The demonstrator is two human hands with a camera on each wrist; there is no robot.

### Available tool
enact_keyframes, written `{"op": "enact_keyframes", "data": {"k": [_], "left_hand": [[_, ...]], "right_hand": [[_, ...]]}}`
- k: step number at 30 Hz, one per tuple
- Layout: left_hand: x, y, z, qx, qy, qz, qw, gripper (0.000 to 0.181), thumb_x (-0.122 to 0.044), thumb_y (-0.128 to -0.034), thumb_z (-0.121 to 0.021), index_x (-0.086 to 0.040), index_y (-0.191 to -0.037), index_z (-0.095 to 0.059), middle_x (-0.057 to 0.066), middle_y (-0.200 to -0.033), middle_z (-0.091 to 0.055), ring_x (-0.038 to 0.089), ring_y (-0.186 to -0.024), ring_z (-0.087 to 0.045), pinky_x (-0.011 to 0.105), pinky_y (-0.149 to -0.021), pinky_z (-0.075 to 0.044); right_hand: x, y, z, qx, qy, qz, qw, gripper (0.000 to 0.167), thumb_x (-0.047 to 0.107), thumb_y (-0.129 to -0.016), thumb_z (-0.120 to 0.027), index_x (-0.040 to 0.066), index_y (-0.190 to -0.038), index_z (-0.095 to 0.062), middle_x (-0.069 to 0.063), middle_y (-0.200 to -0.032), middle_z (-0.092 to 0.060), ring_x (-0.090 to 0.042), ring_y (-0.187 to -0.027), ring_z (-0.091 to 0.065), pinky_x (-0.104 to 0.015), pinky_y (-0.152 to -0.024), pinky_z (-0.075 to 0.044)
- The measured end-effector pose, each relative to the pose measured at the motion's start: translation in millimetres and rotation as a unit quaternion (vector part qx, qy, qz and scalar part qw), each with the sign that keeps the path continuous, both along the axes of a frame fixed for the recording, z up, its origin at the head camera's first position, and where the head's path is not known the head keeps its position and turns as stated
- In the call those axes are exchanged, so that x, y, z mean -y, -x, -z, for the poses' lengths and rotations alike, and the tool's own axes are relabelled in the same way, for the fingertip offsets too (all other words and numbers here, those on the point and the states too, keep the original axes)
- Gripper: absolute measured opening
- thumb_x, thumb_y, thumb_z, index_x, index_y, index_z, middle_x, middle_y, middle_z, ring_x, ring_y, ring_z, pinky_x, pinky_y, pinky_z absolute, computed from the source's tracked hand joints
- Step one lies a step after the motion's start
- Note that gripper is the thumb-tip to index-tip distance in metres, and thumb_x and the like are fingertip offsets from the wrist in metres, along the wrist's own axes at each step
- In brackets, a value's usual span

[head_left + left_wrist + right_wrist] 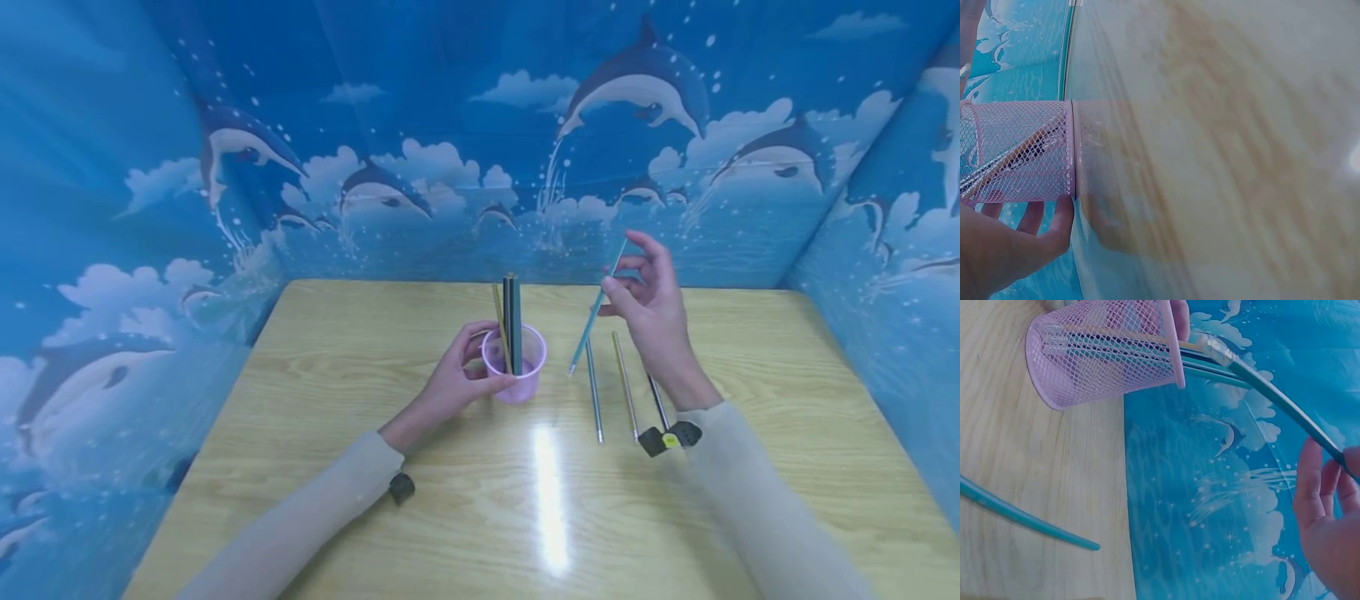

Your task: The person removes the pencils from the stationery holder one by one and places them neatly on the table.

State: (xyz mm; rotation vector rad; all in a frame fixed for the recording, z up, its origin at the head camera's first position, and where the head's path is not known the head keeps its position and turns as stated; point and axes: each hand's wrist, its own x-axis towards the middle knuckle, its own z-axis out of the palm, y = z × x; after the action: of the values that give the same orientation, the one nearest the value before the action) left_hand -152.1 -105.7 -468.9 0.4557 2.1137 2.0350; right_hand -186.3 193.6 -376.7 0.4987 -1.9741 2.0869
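Note:
A pink mesh cup (525, 387) stands upright on the table, holding several pencils (513, 321). The left hand (457, 375) grips the cup's side, its fingers and thumb around it; the left wrist view shows this hand (1016, 244) against the mesh (1029, 150). To the right of the cup, the right hand (652, 308) pinches a teal pencil (588, 329) held tilted in the air, its metal-capped end low. In the right wrist view that pencil (1291, 406) slants from the right fingers (1322, 500) toward the cup's rim (1175, 344).
On the wooden table (360, 517), right of the cup, lie a teal pencil (595, 392), a gold pencil (626, 387) and a dark pencil (657, 402), roughly side by side. A blue dolphin-print curtain (450, 100) surrounds the table's back and sides.

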Motion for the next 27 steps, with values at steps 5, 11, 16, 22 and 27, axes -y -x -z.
{"op": "enact_keyframes", "data": {"k": [5,11,16,22,27], "left_hand": [[0.1,1.4,0.2,0.002,0.003,-0.002,1.0,0.085,-0.003,-0.0876,-0.09,-0.021,-0.158,-0.048,0.006,-0.156,-0.06,0.036,-0.138,-0.057,0.048,-0.108,-0.058],[0.2,1.8,-0.9,0.007,0.005,-0.002,1.0,0.084,-0.004,-0.0878,-0.09,-0.021,-0.158,-0.048,0.006,-0.156,-0.059,0.036,-0.138,-0.057,0.047,-0.108,-0.058],[0.9,1.8,-0.8,0.005,0.006,0.0,1.0,0.085,-0.004,-0.0882,-0.09,-0.02,-0.159,-0.047,0.007,-0.157,-0.059,0.036,-0.139,-0.057,0.048,-0.108,-0.058],[2.2,0.9,1.5,0.003,0.011,-0.002,0.9999,0.085,-0.004,-0.088,-0.09,-0.022,-0.159,-0.047,0.004,-0.156,-0.059,0.034,-0.138,-0.058,0.047,-0.107,-0.059],[0.8,1.0,1.3,-0.002,0.008,-0.001,1.0,0.084,-0.004,-0.0881,-0.09,-0.022,-0.159,-0.047,0.005,-0.156,-0.06,0.034,-0.137,-0.058,0.047,-0.107,-0.059]], "right_hand": [[-11,-0.7,1.2,0.022,0.001,-0.026,0.9994,0.064,0.003,-0.109,-0.065,0.021,-0.165,-0.041,-0.014,-0.125,-0.056,-0.025,-0.104,-0.067,-0.032,-0.08,-0.067],[-25,-4.1,6.0,0.043,0.005,-0.039,0.9983,0.064,0.001,-0.109,-0.064,0.02,-0.165,-0.04,-0.019,-0.126,-0.055,-0.021,-0.099,-0.069,-0.032,-0.079,-0.068],[-37,-7.6,10.9,0.058,-0.012,-0.042,0.9974,0.064,0.001,-0.109,-0.064,0.017,-0.165,-0.039,-0.016,-0.123,-0.055,-0.021,-0.095,-0.069,-0.031,-0.077,-0.068],[-52,-12.4,21.7,0.096,-0.074,-0.037,0.992,0.063,0.004,-0.11,-0.064,0.016,-0.167,-0.038,-0.016,-0.124,-0.056,-0.02,-0.103,-0.067,-0.031,-0.076,-0.067],[-69,-14.0,32.8,0.107,-0.138,-0.049,0.9835,0.062,0.011,-0.112,-0.063,0.018,-0.168,-0.037,-0.014,-0.124,-0.058,-0.02,-0.103,-0.067,-0.032,-0.076,-0.067]]}}
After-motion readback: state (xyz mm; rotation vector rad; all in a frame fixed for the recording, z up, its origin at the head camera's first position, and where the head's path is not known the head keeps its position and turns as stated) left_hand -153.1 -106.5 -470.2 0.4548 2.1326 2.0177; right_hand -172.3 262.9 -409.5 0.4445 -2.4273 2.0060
